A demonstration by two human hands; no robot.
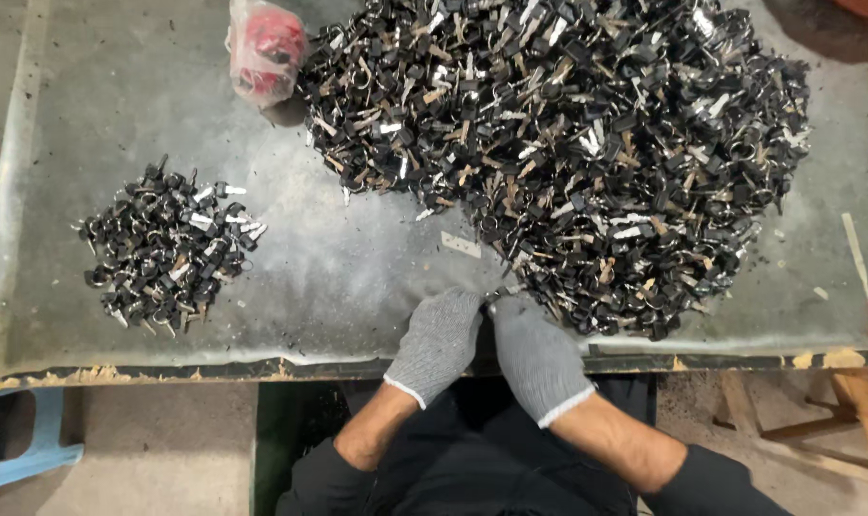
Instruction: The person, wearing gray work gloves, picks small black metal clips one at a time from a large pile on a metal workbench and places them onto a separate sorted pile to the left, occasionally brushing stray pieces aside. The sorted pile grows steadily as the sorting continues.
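Both my hands wear grey knit gloves and meet at the table's front edge. My left hand (439, 342) and my right hand (537, 355) pinch a small black-headed key part (499, 292) between their fingertips; which hand carries it I cannot tell. Right behind the fingertips begins a large heap of black-headed keys and metal blades (568, 143), which fills the table's middle and right. A smaller pile of the same keys (166, 247) lies on the left.
A clear plastic bag with red contents (265, 50) sits at the back, beside the large heap. The table top (338, 268) is a dusty grey sheet with a worn front edge. A thin stick (859, 263) lies at the right. Part of a blue stool (32, 449) stands lower left.
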